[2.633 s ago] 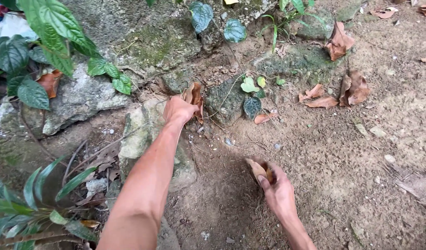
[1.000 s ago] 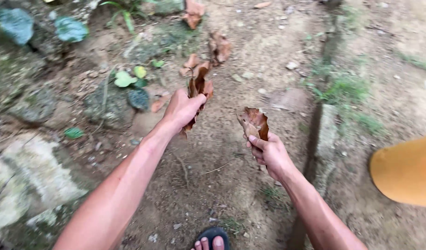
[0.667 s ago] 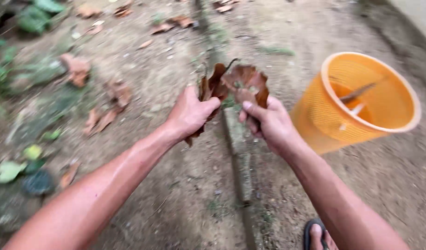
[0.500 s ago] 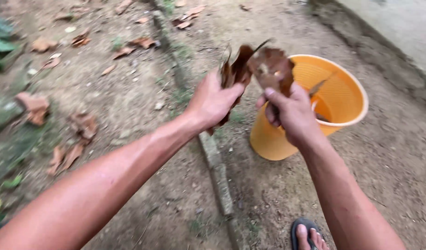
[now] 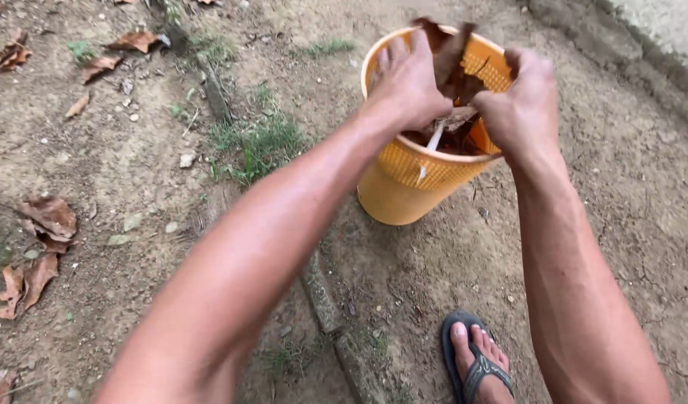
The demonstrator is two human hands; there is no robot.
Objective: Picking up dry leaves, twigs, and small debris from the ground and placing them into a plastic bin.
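Both hands sit over the mouth of the orange basket (image 5: 415, 176), w/ dry brown leaves (image 5: 450, 56) pinched between them: left hand (image 5: 405, 82) is curled round the bunch from its side, right hand (image 5: 525, 105) clenched on the other side, leaves poking up above the fingers. The leaves are above the opening, not yet in w/ the leaf litter (image 5: 452, 138) already lying inside. Risk, as a judgement: the leaves look brittle & the basket is narrow, so bits could crumble or slide past the far rim onto the dirt ground (image 5: 621, 202); a knock from a wrist could also tip the basket, which seems to lean on uneven soil. Hard to tell: fingertips are hidden behind the leaves, so exact grip is unclear; basket's far wall & bottom are blocked by the hands; a pale stick-like thing (image 5: 433, 138) below the left hand can't be identified. Sandalled foot (image 5: 478, 363) is cut off at the frame edge.
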